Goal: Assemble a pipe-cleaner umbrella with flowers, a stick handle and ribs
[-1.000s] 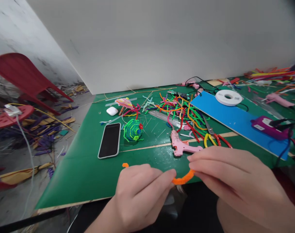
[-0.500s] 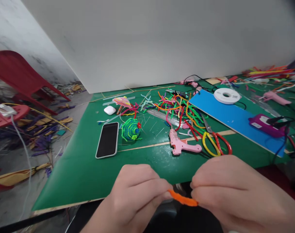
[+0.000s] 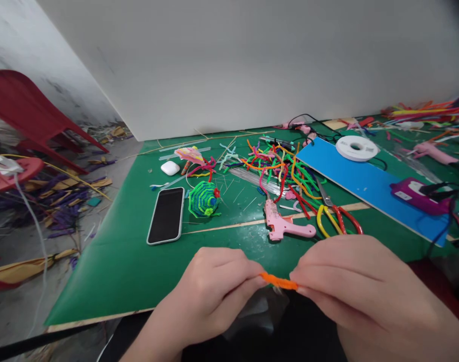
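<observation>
Looks like the shaping bit, bend or twist I can't tell; next move probably calls for a firm grip both sides; left hand (image 3: 218, 289) and right hand (image 3: 361, 286) each pinch the orange stem (image 3: 278, 281), fingers closed; it's up at the table's (image 3: 139, 271) near edge, glue gun (image 3: 290, 228) just beyond.

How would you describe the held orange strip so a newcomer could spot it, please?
Find the green table, then the left hand and right hand at its near edge. The orange strip bridges their fingertips, held while the pile beyond lies loose.
</observation>
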{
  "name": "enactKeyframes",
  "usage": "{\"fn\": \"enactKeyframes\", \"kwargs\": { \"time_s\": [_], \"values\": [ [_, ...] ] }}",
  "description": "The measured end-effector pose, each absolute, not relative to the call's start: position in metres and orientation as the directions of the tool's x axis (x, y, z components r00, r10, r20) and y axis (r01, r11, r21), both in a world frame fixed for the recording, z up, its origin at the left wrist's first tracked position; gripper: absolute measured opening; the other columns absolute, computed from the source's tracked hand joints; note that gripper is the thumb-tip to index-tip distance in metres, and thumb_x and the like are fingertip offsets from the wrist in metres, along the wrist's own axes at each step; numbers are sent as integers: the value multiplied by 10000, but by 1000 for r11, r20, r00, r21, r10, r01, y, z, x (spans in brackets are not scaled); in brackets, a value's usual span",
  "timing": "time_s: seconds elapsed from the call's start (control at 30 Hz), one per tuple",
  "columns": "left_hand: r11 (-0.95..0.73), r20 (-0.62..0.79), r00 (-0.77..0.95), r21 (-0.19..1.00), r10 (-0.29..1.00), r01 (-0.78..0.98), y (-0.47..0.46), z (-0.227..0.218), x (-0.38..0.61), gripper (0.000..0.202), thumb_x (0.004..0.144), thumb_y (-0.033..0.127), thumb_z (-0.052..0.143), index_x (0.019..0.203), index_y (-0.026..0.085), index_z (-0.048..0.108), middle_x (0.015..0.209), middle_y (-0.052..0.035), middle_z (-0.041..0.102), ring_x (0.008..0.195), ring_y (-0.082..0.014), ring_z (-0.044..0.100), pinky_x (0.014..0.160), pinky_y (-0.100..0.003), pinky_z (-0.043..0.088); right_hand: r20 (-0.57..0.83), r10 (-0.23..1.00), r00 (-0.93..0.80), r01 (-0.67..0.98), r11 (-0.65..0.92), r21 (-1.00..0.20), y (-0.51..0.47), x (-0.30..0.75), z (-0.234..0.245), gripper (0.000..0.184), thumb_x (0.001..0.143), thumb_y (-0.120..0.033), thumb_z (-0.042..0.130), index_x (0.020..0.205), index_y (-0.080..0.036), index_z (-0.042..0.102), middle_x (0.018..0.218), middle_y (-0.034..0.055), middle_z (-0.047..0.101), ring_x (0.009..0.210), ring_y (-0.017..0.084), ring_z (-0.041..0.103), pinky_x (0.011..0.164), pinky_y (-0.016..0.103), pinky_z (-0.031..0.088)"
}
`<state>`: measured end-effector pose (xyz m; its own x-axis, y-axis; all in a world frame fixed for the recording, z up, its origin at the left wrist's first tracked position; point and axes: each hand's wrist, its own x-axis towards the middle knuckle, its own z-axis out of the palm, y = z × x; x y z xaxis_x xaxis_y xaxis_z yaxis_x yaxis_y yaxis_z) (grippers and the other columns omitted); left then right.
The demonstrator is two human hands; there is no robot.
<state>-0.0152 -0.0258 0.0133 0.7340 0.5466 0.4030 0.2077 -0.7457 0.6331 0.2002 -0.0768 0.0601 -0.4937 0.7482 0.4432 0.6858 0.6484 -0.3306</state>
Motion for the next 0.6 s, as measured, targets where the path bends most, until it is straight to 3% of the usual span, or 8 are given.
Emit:
{"fn": "enactKeyframes", "kwargs": {
  "time_s": [0.27,0.47,0.6],
  "values": [
    [-707,326,734,648,595,285,-18,-17,-19,181,837,152,517,981,207,612,691,19,658,608,-96,598,565,-201,418,316,761,-567,649,649,-398,-63,193,31,215,877,-182,429,760,-187,610,636,8,596,603,112,552,591,242,406],
    [-705,333,704,628,627,330,-4,-44,-17,143,834,139,521,927,184,620,684,11,665,569,-95,583,538,-196,423,56,841,-538,735,501,-458,-39,200,-6,171,860,-164,450,755,-199,580,666,-18,581,629,117,527,569,257,337],
    [-660,289,696,666,658,348,4,-51,-12,183,832,135,524,986,185,609,684,4,659,577,-100,593,538,-201,437,22,866,-500,741,441,-506,-27,203,-19,170,877,-168,452,797,-197,598,691,-14,598,653,111,550,578,240,357]
  ]
}}
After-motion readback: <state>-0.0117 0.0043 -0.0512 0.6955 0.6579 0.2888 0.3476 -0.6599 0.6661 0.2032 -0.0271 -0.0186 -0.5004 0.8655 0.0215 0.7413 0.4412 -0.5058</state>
